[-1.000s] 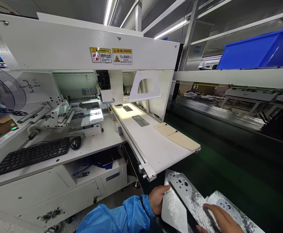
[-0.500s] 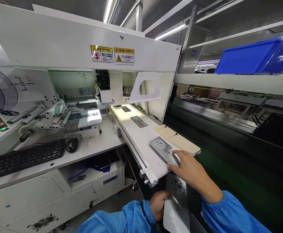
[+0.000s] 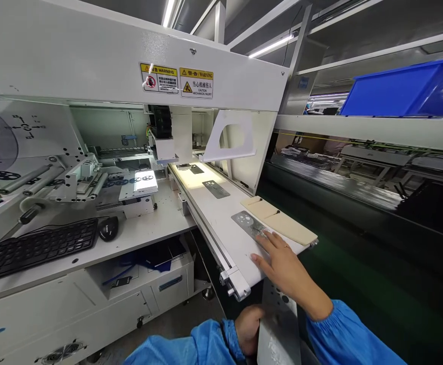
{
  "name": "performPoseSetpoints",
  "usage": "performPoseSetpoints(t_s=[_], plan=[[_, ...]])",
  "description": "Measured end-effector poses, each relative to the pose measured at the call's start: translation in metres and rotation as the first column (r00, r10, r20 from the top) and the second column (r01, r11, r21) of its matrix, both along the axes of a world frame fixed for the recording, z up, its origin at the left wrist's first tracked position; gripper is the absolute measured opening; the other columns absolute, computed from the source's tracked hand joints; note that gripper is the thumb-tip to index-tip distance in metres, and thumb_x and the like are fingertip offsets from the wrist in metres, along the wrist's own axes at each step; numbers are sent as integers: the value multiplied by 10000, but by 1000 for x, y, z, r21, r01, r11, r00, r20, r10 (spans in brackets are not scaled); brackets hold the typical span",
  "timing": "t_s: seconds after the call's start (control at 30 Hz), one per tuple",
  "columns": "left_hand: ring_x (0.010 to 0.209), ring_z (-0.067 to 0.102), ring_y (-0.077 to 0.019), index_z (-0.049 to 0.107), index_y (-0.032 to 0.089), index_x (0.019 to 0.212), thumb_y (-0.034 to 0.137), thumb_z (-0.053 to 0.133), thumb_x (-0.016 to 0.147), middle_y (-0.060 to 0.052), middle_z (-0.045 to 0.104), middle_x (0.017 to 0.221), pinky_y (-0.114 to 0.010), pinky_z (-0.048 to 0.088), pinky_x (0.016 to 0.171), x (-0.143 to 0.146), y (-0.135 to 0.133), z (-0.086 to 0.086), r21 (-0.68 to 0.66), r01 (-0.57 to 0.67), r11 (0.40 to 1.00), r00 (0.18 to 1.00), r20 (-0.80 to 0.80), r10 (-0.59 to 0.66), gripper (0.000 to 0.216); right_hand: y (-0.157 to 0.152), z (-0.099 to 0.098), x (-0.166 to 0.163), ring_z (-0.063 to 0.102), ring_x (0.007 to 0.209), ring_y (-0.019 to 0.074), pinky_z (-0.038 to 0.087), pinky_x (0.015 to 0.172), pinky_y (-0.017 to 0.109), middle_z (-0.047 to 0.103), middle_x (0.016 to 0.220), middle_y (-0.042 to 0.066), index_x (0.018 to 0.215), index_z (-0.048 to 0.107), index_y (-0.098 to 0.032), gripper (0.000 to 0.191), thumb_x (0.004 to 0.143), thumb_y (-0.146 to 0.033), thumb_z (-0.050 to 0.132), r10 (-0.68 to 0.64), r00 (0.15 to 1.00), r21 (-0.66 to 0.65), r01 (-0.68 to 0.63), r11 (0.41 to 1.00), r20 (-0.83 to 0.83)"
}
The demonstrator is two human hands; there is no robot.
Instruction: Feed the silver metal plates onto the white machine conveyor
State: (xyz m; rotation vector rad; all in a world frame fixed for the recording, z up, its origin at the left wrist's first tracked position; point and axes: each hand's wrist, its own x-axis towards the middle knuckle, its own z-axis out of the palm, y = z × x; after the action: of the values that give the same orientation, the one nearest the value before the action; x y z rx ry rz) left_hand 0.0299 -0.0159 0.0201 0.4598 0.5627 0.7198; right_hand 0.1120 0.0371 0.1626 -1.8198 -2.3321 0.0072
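Observation:
My right hand lies flat on the white conveyor belt, fingers stretched over the near end of a shiny perforated metal plate. That plate rests against a beige guide block. Below the belt's near end, my left hand grips the edge of a stack of similar silver plates. Farther up the belt lie another plate and a darker one under the lit machine head.
A white machine housing with warning labels spans the belt. To the left are a black keyboard, a mouse and a roller mechanism. A dark green conveyor runs on the right; a blue bin sits on the shelf above.
My right hand took a plate from the stack, laid it on the belt and slid it forward against the beige guide. My left hand stayed on the stack.

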Motion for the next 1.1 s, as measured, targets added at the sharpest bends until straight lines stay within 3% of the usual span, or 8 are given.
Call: performPoseSetpoints(t_s=[0.17, 0.37, 0.63, 1.1], plan=[[856, 663, -345, 727, 113, 783, 339, 696, 489, -155, 718, 851, -463, 455, 857, -1, -1, 5, 17, 12, 1000, 998, 57, -13, 372, -5, -14, -5, 325, 1398, 361, 293, 1132, 524, 405, 1499, 167, 1392, 494, -104, 618, 939, -515, 405, 58, 998, 16, -58, 998, 5], [890, 670, -352, 739, 146, 894, 340, 714, 501, -144, 730, 918, -464, 458, 869, 0, 1, 1, 3, 27, 1000, 992, 120, -27, 439, 1, -11, -17, 335, 1390, 370, 304, 1128, 516, 392, 1501, 181, 1410, 465, -75, 668, 945, -545, 368, 45, 998, 5, -45, 999, 40], [904, 667, -352, 751, 140, 891, 309, 687, 519, -147, 733, 940, -467, 458, 876, -3, -1, 10, 16, 23, 1000, 996, 90, -24, 413, 10, -10, -20, 306, 1402, 379, 284, 1135, 525, 378, 1513, 175, 1415, 463, -83, 687, 945, -569, 338, 38, 999, -22, -38, 999, 6], [908, 677, -359, 747, 149, 923, 311, 693, 528, -142, 738, 927, -470, 465, 884, 0, 0, 0, 30, -19, 999, 995, 99, 16, 430, 13, -6, -21, 311, 1401, 368, 281, 1145, 490, 379, 1514, 174, 1415, 460, -76, 670, 952, -547, 346, 14, 1000, -28, -14, 1000, 21]])
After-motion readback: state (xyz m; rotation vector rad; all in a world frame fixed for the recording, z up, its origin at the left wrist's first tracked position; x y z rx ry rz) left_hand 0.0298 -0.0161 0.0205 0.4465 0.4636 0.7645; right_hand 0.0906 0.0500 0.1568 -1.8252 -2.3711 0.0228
